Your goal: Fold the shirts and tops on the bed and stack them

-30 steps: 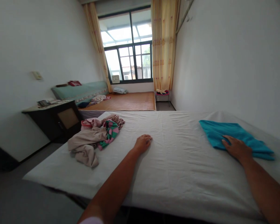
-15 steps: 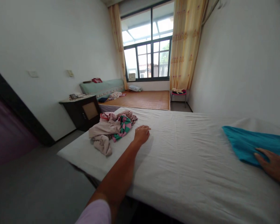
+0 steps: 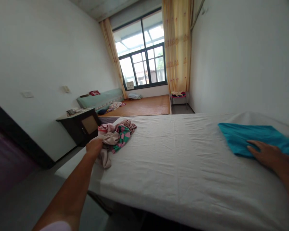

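My left hand point(image 3: 94, 147) is at the left side of a heap of clothes, its fingers closed on a beige garment point(image 3: 110, 138). The fingertips are partly hidden in the cloth. Within the same heap are a green and pink patterned cloth point(image 3: 123, 136) and a reddish-brown patterned one point(image 3: 127, 124). On the right, my right hand point(image 3: 267, 154) lies flat with fingers spread on a folded turquoise cloth point(image 3: 250, 131). Both the heap and the turquoise cloth rest on a table-like surface covered with a white sheet point(image 3: 173, 163).
Beyond the white-sheeted surface stands a bed with a brown mat point(image 3: 146, 106) and a pale green headboard point(image 3: 98, 98). A dark cabinet point(image 3: 83, 125) is at the left. A stool point(image 3: 179, 95) stands below the yellow curtain point(image 3: 178, 48) near the window.
My left hand has moved left from the bare sheet to the heap and taken hold of the beige garment, bunching its left side. My right hand stays on the turquoise cloth; the view has tilted.
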Tool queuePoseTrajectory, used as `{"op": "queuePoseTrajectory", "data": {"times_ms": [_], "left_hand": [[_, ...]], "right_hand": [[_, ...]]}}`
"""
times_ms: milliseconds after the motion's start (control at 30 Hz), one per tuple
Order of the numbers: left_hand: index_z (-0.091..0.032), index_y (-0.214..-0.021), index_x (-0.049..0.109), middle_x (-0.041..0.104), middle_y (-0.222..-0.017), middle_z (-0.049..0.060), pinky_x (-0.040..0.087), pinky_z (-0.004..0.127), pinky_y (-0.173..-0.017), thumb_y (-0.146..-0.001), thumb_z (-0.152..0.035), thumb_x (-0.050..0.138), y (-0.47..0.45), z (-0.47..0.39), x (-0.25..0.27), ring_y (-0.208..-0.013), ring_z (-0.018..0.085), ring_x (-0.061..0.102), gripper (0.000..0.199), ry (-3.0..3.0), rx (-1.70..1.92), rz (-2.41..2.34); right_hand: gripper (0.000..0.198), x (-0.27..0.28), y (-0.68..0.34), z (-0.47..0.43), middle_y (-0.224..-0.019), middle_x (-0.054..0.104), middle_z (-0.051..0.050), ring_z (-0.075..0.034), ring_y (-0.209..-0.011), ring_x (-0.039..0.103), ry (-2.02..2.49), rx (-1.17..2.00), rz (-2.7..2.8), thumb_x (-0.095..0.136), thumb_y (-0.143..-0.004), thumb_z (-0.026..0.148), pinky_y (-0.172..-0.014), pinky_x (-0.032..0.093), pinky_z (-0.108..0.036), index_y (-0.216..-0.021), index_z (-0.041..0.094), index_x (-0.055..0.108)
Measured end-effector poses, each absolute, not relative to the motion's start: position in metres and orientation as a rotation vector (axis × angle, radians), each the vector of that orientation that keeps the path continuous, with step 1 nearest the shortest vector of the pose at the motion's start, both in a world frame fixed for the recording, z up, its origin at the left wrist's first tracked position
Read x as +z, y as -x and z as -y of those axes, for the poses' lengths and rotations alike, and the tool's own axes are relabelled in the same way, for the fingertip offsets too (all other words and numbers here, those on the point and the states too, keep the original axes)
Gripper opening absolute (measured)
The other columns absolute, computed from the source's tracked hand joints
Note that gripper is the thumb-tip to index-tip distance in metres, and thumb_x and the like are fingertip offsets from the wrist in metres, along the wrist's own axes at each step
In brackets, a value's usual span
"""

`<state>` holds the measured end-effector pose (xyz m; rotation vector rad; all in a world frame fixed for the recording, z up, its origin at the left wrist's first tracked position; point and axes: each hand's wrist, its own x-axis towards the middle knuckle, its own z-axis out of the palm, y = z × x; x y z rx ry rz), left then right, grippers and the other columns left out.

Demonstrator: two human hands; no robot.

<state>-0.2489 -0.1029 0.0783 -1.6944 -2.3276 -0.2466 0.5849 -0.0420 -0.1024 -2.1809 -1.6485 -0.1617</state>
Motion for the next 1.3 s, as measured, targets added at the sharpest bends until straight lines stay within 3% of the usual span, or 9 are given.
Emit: {"op": "queuePoseTrajectory", "data": {"times_ms": [133, 367, 467, 600, 767, 933, 1067, 1167, 1300], "left_hand": [[-0.015, -0.11, 0.065, 0.069, -0.105, 0.017, 0.049, 0.038, -0.077, -0.089, -0.034, 0.039, 0.206, 0.075, 0.104, -0.094, 0.031, 0.066, 0.038, 1.606, -0.175, 2.32], [-0.007, -0.114, 0.06, 0.068, -0.108, 0.019, 0.046, 0.04, -0.089, -0.092, -0.024, 0.039, 0.03, 0.025, 0.114, -0.102, 0.028, 0.062, 0.034, 2.394, -0.977, 1.854], [-0.017, -0.131, 0.052, 0.066, -0.119, 0.013, 0.05, 0.033, -0.085, -0.094, -0.03, 0.043, -0.029, 0.021, 0.101, -0.103, 0.02, 0.064, 0.04, 2.798, -1.089, 1.576], [-0.019, -0.134, 0.052, 0.059, -0.132, 0.014, 0.052, 0.035, -0.086, -0.089, -0.041, 0.053, -0.035, 0.018, 0.093, -0.116, 0.024, 0.058, 0.05, 3.226, -1.35, 1.099], [-0.018, -0.11, 0.069, 0.07, -0.112, 0.012, 0.047, 0.041, -0.093, -0.086, -0.033, 0.054, 0.044, 0.008, 0.068, -0.103, 0.025, 0.064, 0.031, 2.741, -0.974, 1.619], [-0.014, -0.092, 0.072, 0.07, -0.089, 0.013, 0.045, 0.041, -0.085, -0.08, -0.021, 0.061, 0.089, 0.025, 0.031, -0.089, 0.027, 0.063, 0.017, 2.473, -0.589, 1.71], [-0.017, -0.097, 0.07, 0.066, -0.093, 0.012, 0.037, 0.048, -0.091, -0.089, -0.023, 0.053, 0.069, 0.045, 0.034, -0.1, 0.03, 0.056, 0.02, 2.349, -0.62, 1.582], [-0.02, -0.106, 0.066, 0.064, -0.1, 0.01, 0.037, 0.043, -0.092, -0.094, -0.031, 0.049, 0.034, 0.066, 0.04, -0.103, 0.026, 0.054, 0.023, 2.466, -0.655, 1.322], [-0.02, -0.084, 0.065, 0.065, -0.087, 0.004, 0.042, 0.03, -0.072, -0.094, -0.031, 0.051, -0.012, 0.103, 0.031, -0.085, 0.017, 0.056, 0.02, 2.895, -0.41, 0.585]], "right_hand": [[0.066, -0.086, -0.571, 0.051, -0.14, 0.054, -0.009, -0.038, -0.122, 0.049, 2.249, -0.114, 1.685, 0.025, -0.082, 0.059, -0.095, 0.041, -0.056, -0.13, 0.028, 0.057], [0.061, -0.078, -0.563, 0.06, -0.138, 0.055, -0.012, -0.039, -0.121, 0.051, 2.213, -0.145, 1.68, 0.028, -0.084, 0.055, -0.093, 0.042, -0.054, -0.129, 0.026, 0.058], [0.057, -0.078, -0.561, 0.063, -0.134, 0.059, -0.014, -0.038, -0.12, 0.052, 2.158, -0.158, 1.66, 0.031, -0.083, 0.055, -0.091, 0.043, -0.055, -0.124, 0.028, 0.061], [0.051, -0.076, -0.559, 0.066, -0.132, 0.06, -0.015, -0.037, -0.118, 0.054, 2.101, -0.156, 1.651, 0.038, -0.081, 0.051, -0.093, 0.042, -0.052, -0.119, 0.029, 0.064], [0.047, -0.078, -0.565, 0.063, -0.128, 0.061, -0.018, -0.037, -0.116, 0.055, 2.078, -0.139, 1.641, 0.046, -0.078, 0.05, -0.092, 0.04, -0.051, -0.115, 0.029, 0.067], [0.046, -0.079, -0.568, 0.059, -0.123, 0.064, -0.02, -0.037, -0.108, 0.059, 2.095, -0.165, 1.601, 0.049, -0.073, 0.051, -0.081, 0.043, -0.052, -0.108, 0.03, 0.07], [0.041, -0.077, -0.564, 0.063, -0.115, 0.068, -0.018, -0.037, -0.098, 0.063, 2.049, -0.264, 1.62, 0.048, -0.071, 0.05, -0.073, 0.046, -0.051, -0.099, 0.031, 0.071], [0.039, -0.07, -0.549, 0.067, -0.107, 0.071, -0.018, -0.039, -0.093, 0.063, 2.057, -0.455, 1.582, 0.043, -0.075, 0.046, -0.067, 0.047, -0.051, -0.097, 0.028, 0.071], [0.04, -0.054, -0.5, 0.065, -0.111, 0.069, -0.015, -0.033, -0.107, 0.059, 1.837, -0.74, 1.639, 0.037, -0.084, 0.032, -0.086, 0.048, -0.05, -0.11, 0.023, 0.066]]}}
